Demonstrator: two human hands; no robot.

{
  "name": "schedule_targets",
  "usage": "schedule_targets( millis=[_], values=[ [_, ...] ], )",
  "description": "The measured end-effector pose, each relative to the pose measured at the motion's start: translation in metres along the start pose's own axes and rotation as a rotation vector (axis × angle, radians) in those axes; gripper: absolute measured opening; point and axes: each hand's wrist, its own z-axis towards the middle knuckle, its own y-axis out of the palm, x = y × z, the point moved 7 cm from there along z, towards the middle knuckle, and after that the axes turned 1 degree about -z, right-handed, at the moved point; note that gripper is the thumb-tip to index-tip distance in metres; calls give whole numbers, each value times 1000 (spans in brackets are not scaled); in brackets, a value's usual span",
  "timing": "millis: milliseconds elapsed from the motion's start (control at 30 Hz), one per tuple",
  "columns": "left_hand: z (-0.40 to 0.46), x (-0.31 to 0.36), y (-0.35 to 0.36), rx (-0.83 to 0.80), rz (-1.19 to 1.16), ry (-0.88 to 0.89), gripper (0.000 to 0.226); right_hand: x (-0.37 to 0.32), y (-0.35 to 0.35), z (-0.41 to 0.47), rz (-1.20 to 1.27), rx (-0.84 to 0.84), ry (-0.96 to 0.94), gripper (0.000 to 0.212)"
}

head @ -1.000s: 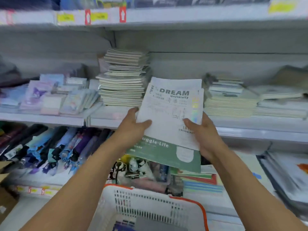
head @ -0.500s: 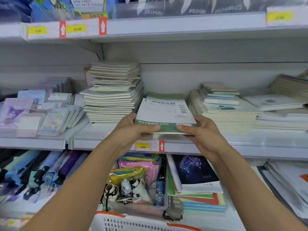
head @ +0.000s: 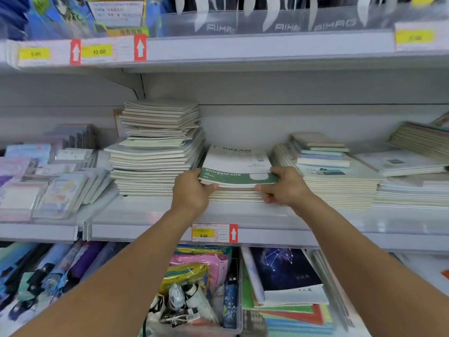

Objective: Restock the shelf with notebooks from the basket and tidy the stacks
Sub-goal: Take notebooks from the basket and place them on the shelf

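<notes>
Placing step: small bundle of notebooks (head: 237, 166) landing on low stack (head: 235, 194) at frame centre, middle shelf (head: 279, 222), between tall pile (head: 158, 149) left and wider pile (head: 340, 181) right. Left hand (head: 192, 190) grips near-left corner, right hand (head: 284, 186) grips near-right corner, fingers curled under. Covers face up, long axis running front-to-back, green "Struggle-Life" edge toward viewer. Next, likely: release, square edges flush.

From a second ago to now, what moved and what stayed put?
Both hands, left and right, carried the white and green notebooks from mid-air forward onto the low middle stack on the shelf, and still grip them. The tall cream notebook pile beside it stayed unchanged.
</notes>
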Motion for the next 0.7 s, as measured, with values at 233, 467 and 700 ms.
schedule_targets(
  millis=[233, 467, 700],
  values=[
    [-33, -2, -32, 278, 10, 129, 17, -13, -7, -40, -400, 427, -401, 26],
    [-252, -180, -6, -94, 14, -250, 6, 167, 173, -176, -268, -206, -358, 30],
    [-376, -283, 32, -636, 150, -771, 19, 444, 201, -291, -1001, -872, 322, 116]
  ],
)
